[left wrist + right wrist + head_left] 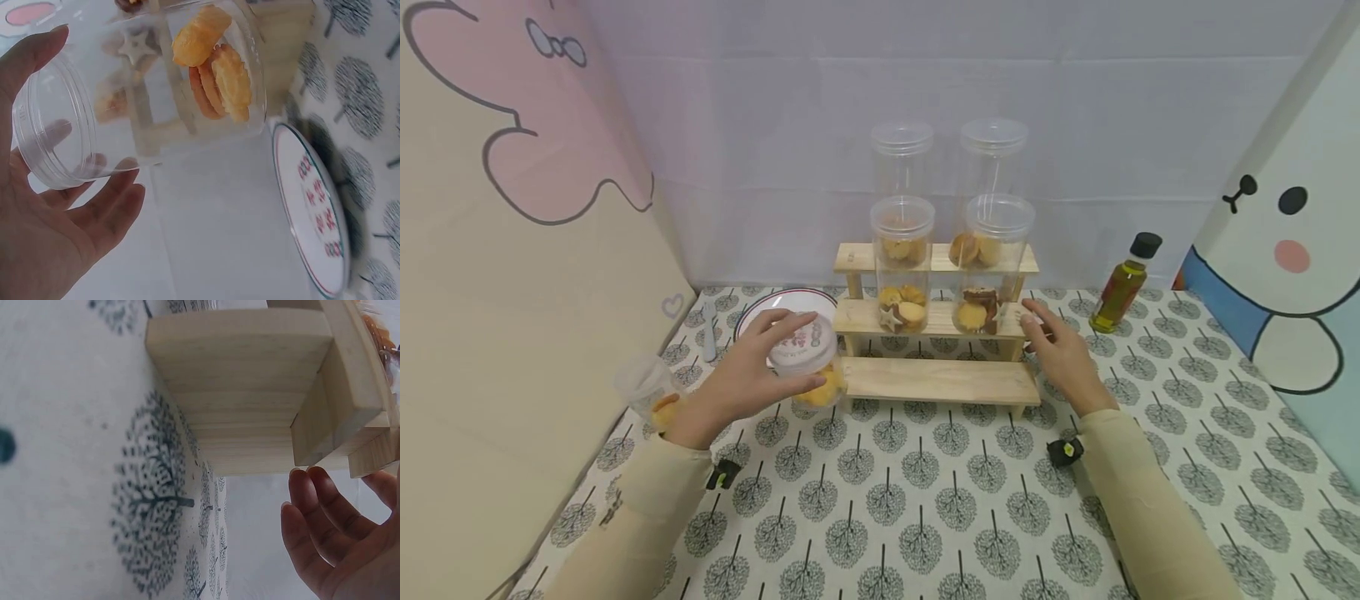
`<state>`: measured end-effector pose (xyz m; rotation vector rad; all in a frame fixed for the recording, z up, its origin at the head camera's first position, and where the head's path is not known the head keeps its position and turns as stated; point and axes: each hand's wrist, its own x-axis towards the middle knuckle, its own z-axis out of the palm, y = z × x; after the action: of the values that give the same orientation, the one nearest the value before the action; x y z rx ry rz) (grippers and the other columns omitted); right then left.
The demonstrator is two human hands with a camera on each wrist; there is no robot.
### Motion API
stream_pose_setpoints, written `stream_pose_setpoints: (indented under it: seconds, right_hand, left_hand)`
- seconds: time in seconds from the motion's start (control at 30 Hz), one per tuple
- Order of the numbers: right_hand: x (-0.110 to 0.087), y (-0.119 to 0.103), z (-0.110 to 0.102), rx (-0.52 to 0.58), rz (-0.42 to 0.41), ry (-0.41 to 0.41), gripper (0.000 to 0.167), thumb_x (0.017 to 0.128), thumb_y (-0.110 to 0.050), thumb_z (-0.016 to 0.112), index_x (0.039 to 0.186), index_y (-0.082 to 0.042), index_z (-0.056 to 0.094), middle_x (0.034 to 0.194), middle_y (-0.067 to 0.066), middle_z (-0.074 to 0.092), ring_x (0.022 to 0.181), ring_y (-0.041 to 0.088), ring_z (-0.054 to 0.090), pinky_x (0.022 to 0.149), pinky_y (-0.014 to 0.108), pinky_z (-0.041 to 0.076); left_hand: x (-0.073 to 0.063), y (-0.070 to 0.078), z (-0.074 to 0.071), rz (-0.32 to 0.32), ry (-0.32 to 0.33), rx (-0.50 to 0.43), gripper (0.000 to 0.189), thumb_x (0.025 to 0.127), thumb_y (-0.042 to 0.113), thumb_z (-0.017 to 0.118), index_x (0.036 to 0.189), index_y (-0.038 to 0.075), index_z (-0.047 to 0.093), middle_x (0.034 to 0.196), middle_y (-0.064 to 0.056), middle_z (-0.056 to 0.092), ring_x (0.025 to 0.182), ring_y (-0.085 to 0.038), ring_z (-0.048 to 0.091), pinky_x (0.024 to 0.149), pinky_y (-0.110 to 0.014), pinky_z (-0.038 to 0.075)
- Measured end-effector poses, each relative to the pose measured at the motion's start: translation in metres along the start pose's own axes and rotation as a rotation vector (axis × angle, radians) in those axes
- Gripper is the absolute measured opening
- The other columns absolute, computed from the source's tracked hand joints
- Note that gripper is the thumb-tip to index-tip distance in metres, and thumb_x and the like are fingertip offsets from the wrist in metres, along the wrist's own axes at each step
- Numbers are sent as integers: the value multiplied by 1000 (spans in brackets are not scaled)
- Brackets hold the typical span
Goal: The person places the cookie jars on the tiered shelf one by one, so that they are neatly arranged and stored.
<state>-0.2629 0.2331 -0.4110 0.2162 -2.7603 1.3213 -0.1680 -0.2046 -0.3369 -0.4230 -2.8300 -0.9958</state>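
Note:
My left hand (741,379) grips a clear lidded jar (822,388) of yellow cookies near its lid, thumb on one side and fingers on the other. It is in front of a plate, by the left end of a three-tier wooden rack (940,379). The left wrist view shows the cookies (231,78) gathered at the jar's bottom. My right hand (1066,362) is at the right end of the rack's middle board, its fingertips (301,478) at the wood and loosely bent. Several clear jars (904,271) with cookies stand on the upper two tiers.
Behind the held jar lies a white plate (790,300) with a dark rim line. A fork (709,332) is left of it. Another cookie jar (643,383) stands partly behind my left forearm. An oil bottle (1122,287) stands at the right back. Fabric walls surround the tree-patterned tablecloth (917,500).

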Motion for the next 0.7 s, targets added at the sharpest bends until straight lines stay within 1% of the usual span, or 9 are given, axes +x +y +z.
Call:
stream_pose_setpoints:
  seconds: [0.13,0.27,0.37,0.5,0.6,0.7]
  right_hand:
    - [0,-1,0,4,-1,4,62,99,-66,34,156,-41,28,123,17,60,103,35,63,83,56,50]
    - [1,-1,1,-1,-12,14,63,100,-64,35,157,-38,30,121,18,61,102,36,63,83,55,51]
    - [1,-2,1,-3,-14,15,63,100,-64,35,157,-37,30,121,18,61,102,37,64,83,55,51]
    - [1,-3,2,-6,-20,15,63,101,-64,35,157,-36,30,121,18,61,102,38,63,84,57,51]
    - [1,-2,2,-10,-22,20,62,101,-63,34,157,-36,30,121,18,62,101,37,64,84,57,50]
    - [1,-2,2,-10,-15,25,63,101,-63,35,157,-36,31,120,18,62,100,36,64,83,56,50]
  left_hand:
    - [11,19,9,63,-32,-19,85,74,52,84,149,38,45,151,-1,37,128,-32,48,100,-61,47]
    - [22,32,21,113,-59,-44,84,73,52,85,147,41,46,150,-1,38,129,-31,48,98,-57,49]
    - [28,39,29,166,-65,-64,85,72,49,87,147,39,48,149,0,39,127,-30,50,96,-53,52]
    - [36,47,40,231,-72,-95,82,71,42,90,144,35,52,143,3,42,121,-24,53,94,-46,54]
    - [42,52,48,253,-82,-83,81,72,44,89,143,34,53,143,2,42,121,-23,52,96,-46,54]
    - [49,57,56,273,-95,-72,82,73,47,87,145,33,52,146,-2,41,124,-25,51,98,-47,52]
